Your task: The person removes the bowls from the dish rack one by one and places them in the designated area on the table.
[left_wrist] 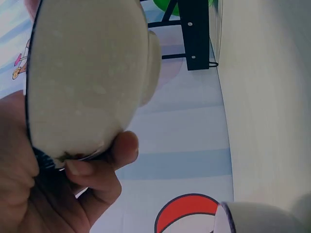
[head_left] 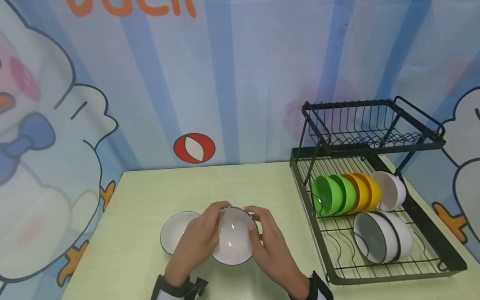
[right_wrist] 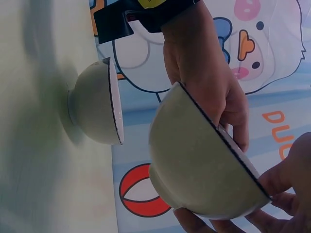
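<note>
Between both hands, a white bowl [head_left: 235,235] with a dark rim is held above the table, its inside tilted toward the head camera. My left hand [head_left: 198,239] grips its left side, and in the left wrist view the fingers curl at the rim and outer wall. On the opposite side my right hand [head_left: 273,248] holds it, thumb at the rim and fingers spread under the outer wall in the right wrist view. A second white bowl [head_left: 173,233] with a dark rim stands upright on the table, partly hidden behind my left hand in the head view.
At the right stands a black two-tier dish rack [head_left: 309,216]. Its lower tier holds green bowls [head_left: 327,196], yellow bowls [head_left: 369,189], a white bowl [head_left: 390,190] and dark-rimmed white bowls [head_left: 375,237], all on their sides. A printed cloth [head_left: 247,83] hangs behind the pale table [head_left: 123,233].
</note>
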`<state>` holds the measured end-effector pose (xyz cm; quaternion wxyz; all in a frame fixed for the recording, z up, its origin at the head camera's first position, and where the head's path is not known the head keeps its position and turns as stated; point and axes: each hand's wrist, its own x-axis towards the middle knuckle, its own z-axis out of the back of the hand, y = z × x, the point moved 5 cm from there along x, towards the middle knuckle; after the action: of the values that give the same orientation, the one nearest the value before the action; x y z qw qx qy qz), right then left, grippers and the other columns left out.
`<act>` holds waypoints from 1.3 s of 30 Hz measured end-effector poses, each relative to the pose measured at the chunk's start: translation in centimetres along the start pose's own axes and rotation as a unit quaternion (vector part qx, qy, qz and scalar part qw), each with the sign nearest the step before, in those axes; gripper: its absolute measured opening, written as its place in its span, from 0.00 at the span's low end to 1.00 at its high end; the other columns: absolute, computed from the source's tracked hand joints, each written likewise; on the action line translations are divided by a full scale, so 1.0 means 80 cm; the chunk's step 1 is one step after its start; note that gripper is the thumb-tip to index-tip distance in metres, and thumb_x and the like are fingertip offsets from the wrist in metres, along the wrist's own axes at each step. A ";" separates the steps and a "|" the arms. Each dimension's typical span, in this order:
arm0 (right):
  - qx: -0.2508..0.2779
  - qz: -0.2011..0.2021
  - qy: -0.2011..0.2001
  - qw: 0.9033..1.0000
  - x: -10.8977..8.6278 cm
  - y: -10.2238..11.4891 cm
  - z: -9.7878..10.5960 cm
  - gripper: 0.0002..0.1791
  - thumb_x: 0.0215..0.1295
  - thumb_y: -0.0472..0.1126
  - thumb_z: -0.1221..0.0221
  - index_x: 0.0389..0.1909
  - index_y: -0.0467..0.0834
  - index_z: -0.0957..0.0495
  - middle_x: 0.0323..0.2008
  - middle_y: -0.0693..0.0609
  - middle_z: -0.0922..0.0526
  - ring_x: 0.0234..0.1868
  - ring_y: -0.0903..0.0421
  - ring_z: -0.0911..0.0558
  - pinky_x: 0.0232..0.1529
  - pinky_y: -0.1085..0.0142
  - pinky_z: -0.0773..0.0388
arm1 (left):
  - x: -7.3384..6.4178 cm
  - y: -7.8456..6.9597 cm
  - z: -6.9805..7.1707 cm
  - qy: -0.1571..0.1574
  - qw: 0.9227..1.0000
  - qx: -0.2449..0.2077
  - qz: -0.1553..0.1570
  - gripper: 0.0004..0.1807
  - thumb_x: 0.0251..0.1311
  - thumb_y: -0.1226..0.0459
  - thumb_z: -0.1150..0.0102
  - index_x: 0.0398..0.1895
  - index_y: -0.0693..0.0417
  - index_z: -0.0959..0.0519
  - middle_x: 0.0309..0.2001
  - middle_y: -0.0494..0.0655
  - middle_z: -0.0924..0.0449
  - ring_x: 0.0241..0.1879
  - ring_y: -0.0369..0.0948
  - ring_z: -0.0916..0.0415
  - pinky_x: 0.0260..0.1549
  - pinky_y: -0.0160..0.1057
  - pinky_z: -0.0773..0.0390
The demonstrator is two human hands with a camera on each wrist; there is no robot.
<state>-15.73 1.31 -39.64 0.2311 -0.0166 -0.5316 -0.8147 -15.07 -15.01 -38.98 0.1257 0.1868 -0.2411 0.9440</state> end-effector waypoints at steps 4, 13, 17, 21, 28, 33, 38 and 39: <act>-0.006 -0.008 0.007 1.000 0.000 -0.001 -0.001 0.21 0.75 0.34 0.50 0.65 0.49 0.34 0.62 0.50 0.28 0.63 0.50 0.23 0.48 0.68 0.15 | -0.001 0.011 0.000 0.017 0.999 0.006 0.034 0.16 0.72 0.70 0.50 0.60 0.52 0.28 0.55 0.47 0.18 0.45 0.41 0.15 0.43 0.43 0.13; -0.010 -0.027 0.021 0.999 -0.001 -0.003 -0.003 0.20 0.75 0.37 0.49 0.65 0.50 0.33 0.62 0.50 0.28 0.64 0.49 0.23 0.52 0.62 0.14 | -0.003 0.037 0.006 0.025 0.997 0.032 0.062 0.17 0.70 0.71 0.51 0.61 0.56 0.29 0.56 0.54 0.19 0.45 0.46 0.15 0.42 0.44 0.13; -0.025 -0.033 0.023 0.999 -0.002 -0.004 -0.002 0.19 0.76 0.38 0.50 0.65 0.52 0.33 0.62 0.52 0.27 0.64 0.52 0.23 0.52 0.62 0.15 | -0.004 0.050 0.009 0.026 0.997 0.024 0.074 0.17 0.71 0.72 0.53 0.61 0.59 0.30 0.56 0.58 0.20 0.51 0.50 0.16 0.48 0.49 0.14; -0.031 -0.026 0.019 0.999 -0.002 -0.004 -0.001 0.19 0.76 0.38 0.49 0.63 0.54 0.31 0.60 0.55 0.26 0.61 0.57 0.22 0.52 0.63 0.15 | -0.007 0.063 0.013 0.023 0.996 0.028 0.087 0.16 0.71 0.73 0.54 0.60 0.60 0.29 0.55 0.60 0.20 0.52 0.52 0.16 0.46 0.51 0.13; -0.035 -0.009 0.017 0.999 -0.001 -0.002 0.000 0.18 0.74 0.36 0.47 0.61 0.53 0.28 0.57 0.57 0.24 0.57 0.62 0.21 0.51 0.65 0.15 | -0.012 0.075 0.019 0.036 0.993 0.030 0.111 0.17 0.72 0.73 0.57 0.62 0.62 0.31 0.54 0.61 0.22 0.49 0.55 0.16 0.42 0.51 0.12; -0.035 -0.007 0.015 0.999 0.000 -0.001 0.001 0.18 0.74 0.36 0.47 0.60 0.56 0.28 0.56 0.59 0.23 0.57 0.62 0.20 0.51 0.65 0.15 | -0.015 0.081 0.024 0.041 0.991 0.026 0.125 0.18 0.71 0.74 0.58 0.62 0.64 0.32 0.54 0.63 0.23 0.49 0.56 0.17 0.42 0.53 0.12; -0.040 -0.002 0.019 0.999 0.001 -0.001 0.000 0.17 0.74 0.36 0.47 0.59 0.54 0.27 0.56 0.59 0.23 0.56 0.62 0.20 0.51 0.65 0.15 | -0.017 0.088 0.031 0.038 0.989 0.031 0.138 0.19 0.71 0.74 0.59 0.64 0.65 0.33 0.51 0.64 0.24 0.48 0.58 0.17 0.40 0.54 0.12; -0.041 -0.001 0.021 0.999 0.001 -0.001 0.000 0.17 0.74 0.36 0.47 0.58 0.54 0.27 0.56 0.59 0.23 0.56 0.62 0.20 0.50 0.65 0.15 | -0.017 0.090 0.033 0.036 0.989 0.033 0.140 0.19 0.71 0.74 0.59 0.64 0.65 0.33 0.51 0.65 0.24 0.47 0.58 0.17 0.40 0.54 0.12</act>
<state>-15.83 1.35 -39.71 0.2406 -0.0089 -0.4931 -0.8360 -15.41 -22.64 -40.33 -0.0048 0.1208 -0.2289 0.9659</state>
